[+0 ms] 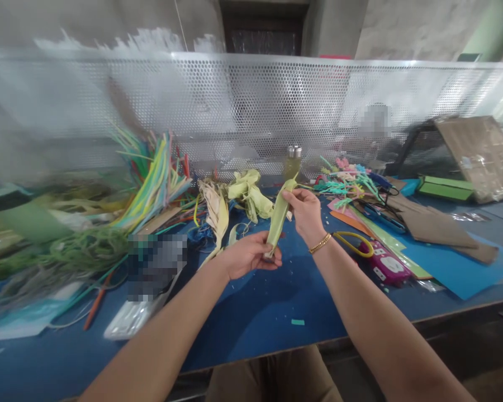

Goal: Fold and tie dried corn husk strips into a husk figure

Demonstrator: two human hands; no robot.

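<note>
Head view shows us holding a pale green husk (279, 220) aslant over the blue table (276, 324), its upper end leaning to the right. Our left hand (254, 254) grasps the lower end, thumb on the near face and fingers beneath; our right hand (305, 209) pinches the husk near its top between thumb and fingers, a gold bracelet (319, 243) around that wrist. Just beyond, we see a crumpled heap of green husks (251, 195), with a dry, cream bundle (215, 209) to its left and a bottle (293, 163) standing upright behind. Farther left are a sheaf of coloured strips (153, 181) and a tangle of green fibre (88, 245). To our right lie small bright sprigs (350, 181), brown card (431, 226) partly over a blue sheet (452, 273), and a magenta object (388, 265) beside a yellow loop (360, 240). Near our edge of the table lies a teal scrap (297, 322). Behind everything runs a perforated metal panel (268, 106).
</note>
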